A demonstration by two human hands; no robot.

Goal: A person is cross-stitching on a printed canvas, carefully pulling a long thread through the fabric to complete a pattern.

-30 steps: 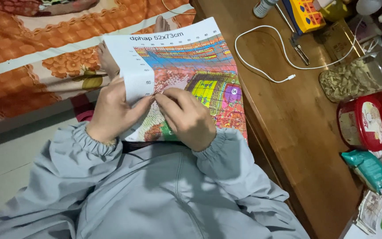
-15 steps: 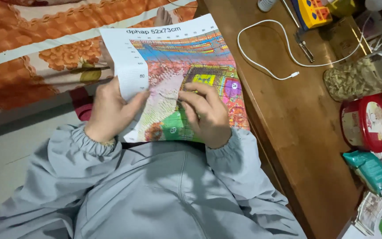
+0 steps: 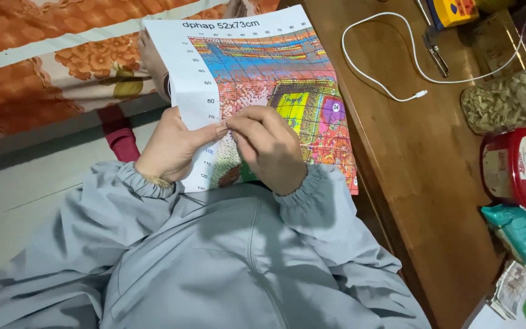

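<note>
A colourful cross-stitch canvas [image 3: 257, 67] with a white border and a printed grid lies over my lap. My left hand [image 3: 175, 146] grips its left white edge, thumb on top. My right hand [image 3: 269, 146] rests on the canvas near the middle, fingertips pinched together against the left thumb; whether a needle sits between them is too small to tell. Grey jacket sleeves cover both arms.
A wooden table [image 3: 421, 158] runs along the right, holding a white cable [image 3: 397, 61], a clear jar [image 3: 506, 103], a red-lidded tub [image 3: 518, 164], a teal packet [image 3: 515, 231] and folded banknotes [image 3: 512, 286]. An orange floral bedspread [image 3: 50, 67] lies at the upper left.
The right hand has slid left across the canvas until its fingertips meet the left thumb. The left hand still holds the white edge.
</note>
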